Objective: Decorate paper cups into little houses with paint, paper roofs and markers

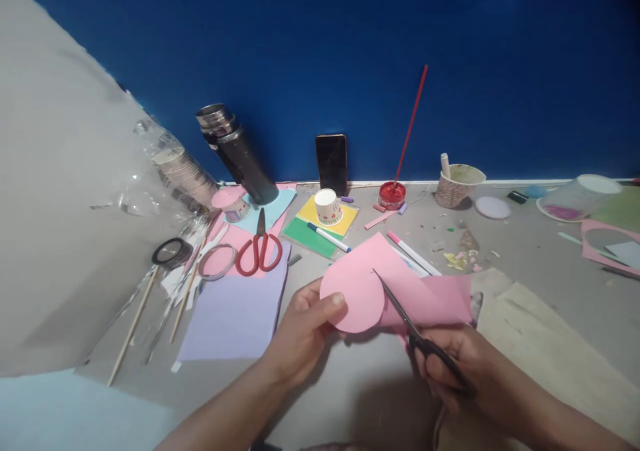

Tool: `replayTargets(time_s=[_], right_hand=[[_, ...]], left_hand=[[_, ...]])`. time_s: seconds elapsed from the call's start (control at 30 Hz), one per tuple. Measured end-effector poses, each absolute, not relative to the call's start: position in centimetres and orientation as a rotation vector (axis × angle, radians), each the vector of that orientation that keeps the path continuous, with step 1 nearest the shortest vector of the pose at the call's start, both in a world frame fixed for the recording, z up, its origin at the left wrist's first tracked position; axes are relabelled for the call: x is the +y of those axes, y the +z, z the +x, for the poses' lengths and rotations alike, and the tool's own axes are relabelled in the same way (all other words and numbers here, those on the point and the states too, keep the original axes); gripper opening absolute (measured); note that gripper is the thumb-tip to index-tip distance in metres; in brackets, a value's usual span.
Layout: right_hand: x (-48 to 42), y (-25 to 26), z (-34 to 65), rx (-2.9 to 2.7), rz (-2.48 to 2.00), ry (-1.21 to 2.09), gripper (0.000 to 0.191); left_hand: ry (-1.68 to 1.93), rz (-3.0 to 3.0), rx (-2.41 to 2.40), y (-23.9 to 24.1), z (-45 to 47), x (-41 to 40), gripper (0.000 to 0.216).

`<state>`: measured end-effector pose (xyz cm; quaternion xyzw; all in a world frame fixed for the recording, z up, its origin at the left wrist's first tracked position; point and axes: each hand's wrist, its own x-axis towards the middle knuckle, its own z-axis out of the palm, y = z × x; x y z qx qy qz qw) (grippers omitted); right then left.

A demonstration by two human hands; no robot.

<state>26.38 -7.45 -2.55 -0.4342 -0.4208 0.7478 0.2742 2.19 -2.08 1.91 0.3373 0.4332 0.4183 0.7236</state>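
Note:
My left hand [310, 324] pinches a sheet of pink paper [425, 298] at its left side, thumb on top. The sheet's left part has a rounded, curved edge, and its right part stretches out behind the scissors. In my right hand [455, 364] is a pair of black-handled scissors [400, 311], fingers in the handles. Their blades point up and left, lying at the paper near the curved edge. The lower blade is hidden by the paper. A pink-capped marker [413, 251] lies just behind the sheet.
Red-handled scissors [260, 248] rest on pink and purple paper [230, 318] at left. Behind stand a dark flask [243, 158], a phone [332, 163] against the blue wall, a small white cup [328, 206] and a red pot [392, 196] with a stick. Further right is a paper cup [456, 188].

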Motion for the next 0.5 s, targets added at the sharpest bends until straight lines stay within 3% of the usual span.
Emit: replayTargets(time_s=[0.23, 0.5], right_hand=[[-7.2, -1.7, 26.0, -1.073, -1.176, 2.095, 0.028], [-7.2, -1.6, 26.5, -1.048, -1.177, 2.108, 0.058]], left_hand=[[0.841, 0.913, 1.144, 1.6, 2.4, -1.5, 0.046], [0.710, 0.984, 1.132, 2.7, 1.8, -0.2, 0.042]])
